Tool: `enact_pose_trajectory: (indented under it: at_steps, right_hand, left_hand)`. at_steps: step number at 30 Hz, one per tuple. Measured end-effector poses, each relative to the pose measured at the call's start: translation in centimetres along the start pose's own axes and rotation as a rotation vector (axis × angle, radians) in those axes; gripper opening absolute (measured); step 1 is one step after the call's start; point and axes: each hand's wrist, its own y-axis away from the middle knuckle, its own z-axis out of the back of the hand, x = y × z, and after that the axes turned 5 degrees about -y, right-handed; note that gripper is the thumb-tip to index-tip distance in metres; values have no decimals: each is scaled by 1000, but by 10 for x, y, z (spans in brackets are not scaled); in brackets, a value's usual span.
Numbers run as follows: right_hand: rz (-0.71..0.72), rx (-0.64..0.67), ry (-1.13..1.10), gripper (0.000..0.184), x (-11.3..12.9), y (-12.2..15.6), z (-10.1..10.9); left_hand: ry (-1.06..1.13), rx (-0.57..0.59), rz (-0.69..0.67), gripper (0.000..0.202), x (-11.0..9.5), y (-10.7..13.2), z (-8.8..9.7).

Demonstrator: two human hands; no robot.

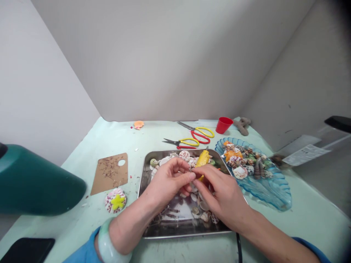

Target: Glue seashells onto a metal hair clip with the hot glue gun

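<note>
Over a metal tray (189, 236) of shells, my left hand (174, 177) and my right hand (216, 190) meet with fingertips pinched together. Whatever sits between those fingertips is too small and too covered to name. Behind my right hand, a yellow glue gun (203, 158) lies in the tray, partly hidden by the fingers. White shells (164, 160) fill the tray's far side, and small spiral shells (205, 216) lie near its front right. Left of the tray rests a speckled shell piece with a yellow-green starfish shape (117, 202) on it.
Two pairs of scissors (189, 141) lie behind the tray, near a red cup (224, 125). A blue glass dish (279, 190) with shells stands right. A brown cardboard piece (104, 164) and a large green object (41, 180) are left. A black cord (239, 246) runs in front.
</note>
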Motion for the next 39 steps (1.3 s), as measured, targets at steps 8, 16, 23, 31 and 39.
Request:
enact_pose_trajectory:
  at_steps: [8, 16, 23, 31, 39]
  right_hand:
    - [-24, 12, 9, 14, 0, 0, 0]
    - [-6, -5, 24, 14, 0, 0, 0]
    - [-15, 15, 15, 14, 0, 1, 0]
    - [-21, 12, 16, 13, -1, 1, 0]
    - [-36, 23, 36, 13, -1, 0, -1]
  left_hand:
    - [7, -3, 21, 32, 0, 0, 0]
    - [-19, -20, 52, 30, 1, -1, -1]
    - [-11, -31, 51, 30, 0, -1, -1]
    - [-19, -27, 46, 30, 1, 0, 0]
    - [-32, -35, 27, 30, 3, -2, 1]
